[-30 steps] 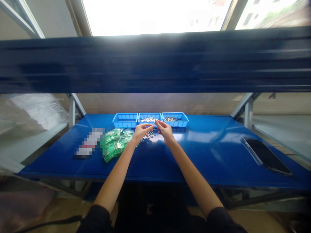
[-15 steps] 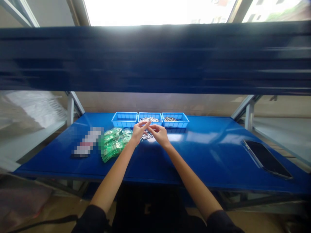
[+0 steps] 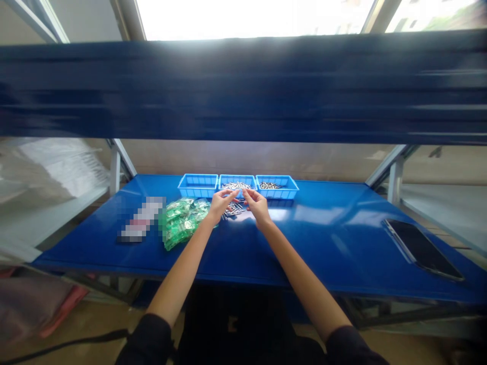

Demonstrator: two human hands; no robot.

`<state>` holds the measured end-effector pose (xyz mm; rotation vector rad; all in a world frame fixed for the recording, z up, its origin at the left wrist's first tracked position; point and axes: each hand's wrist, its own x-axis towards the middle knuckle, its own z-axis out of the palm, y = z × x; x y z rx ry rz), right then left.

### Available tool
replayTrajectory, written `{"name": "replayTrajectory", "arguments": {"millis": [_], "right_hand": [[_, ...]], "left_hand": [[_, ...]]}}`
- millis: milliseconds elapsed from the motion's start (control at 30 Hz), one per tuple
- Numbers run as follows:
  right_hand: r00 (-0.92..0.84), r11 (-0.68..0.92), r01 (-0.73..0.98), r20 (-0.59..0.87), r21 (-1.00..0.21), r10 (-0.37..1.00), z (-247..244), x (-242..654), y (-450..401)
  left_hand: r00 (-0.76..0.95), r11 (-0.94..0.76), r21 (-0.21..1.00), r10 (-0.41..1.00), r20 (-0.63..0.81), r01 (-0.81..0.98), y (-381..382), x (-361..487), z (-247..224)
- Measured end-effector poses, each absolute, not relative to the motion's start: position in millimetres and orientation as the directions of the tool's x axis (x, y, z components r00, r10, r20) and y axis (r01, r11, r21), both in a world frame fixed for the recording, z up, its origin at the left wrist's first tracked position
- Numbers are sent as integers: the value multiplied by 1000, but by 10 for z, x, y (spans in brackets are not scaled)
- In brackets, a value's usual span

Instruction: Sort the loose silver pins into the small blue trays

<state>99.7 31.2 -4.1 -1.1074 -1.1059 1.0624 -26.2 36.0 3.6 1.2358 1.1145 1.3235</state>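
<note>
My left hand (image 3: 219,205) is raised over the table, thumb and fingertips pinched together. Facing it, my right hand (image 3: 257,205) is also closed in a pinch, its fingertips close to those of the left. What sits between the fingers is too small to make out. Below and between both hands lies a loose pile of metal screw-like pieces (image 3: 233,211) on the blue table. Just behind the fingertips stands the middle blue tray (image 3: 247,179), which holds many similar silvery pieces. Green plastic packets (image 3: 181,223) lie in a heap left of my left hand.
A left blue tray (image 3: 198,192) and a right blue tray (image 3: 279,193) flank the middle one; the right holds darker small pieces. A phone-like dark slab (image 3: 424,249) lies at the right. A blurred-out item (image 3: 142,220) lies left. A blue shelf (image 3: 243,91) spans above.
My fingertips, crossed or touching before, are now slightly apart, with my right hand shifted a little right. The whole view has shifted slightly.
</note>
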Motion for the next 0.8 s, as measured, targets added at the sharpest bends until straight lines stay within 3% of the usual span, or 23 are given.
{"name": "replayTrajectory", "arguments": {"millis": [233, 500, 800], "right_hand": [[148, 47, -166, 23, -985, 989, -104, 992, 332], [53, 286, 77, 290, -955, 956, -179, 961, 351], [-14, 320, 245, 326, -915, 945, -176, 926, 315]], "left_hand": [[24, -113, 992, 993, 114, -61, 348, -228, -18], [-95, -109, 985, 991, 97, -133, 381, -276, 15], [-82, -67, 991, 995, 57, -119, 361, -273, 8]]}}
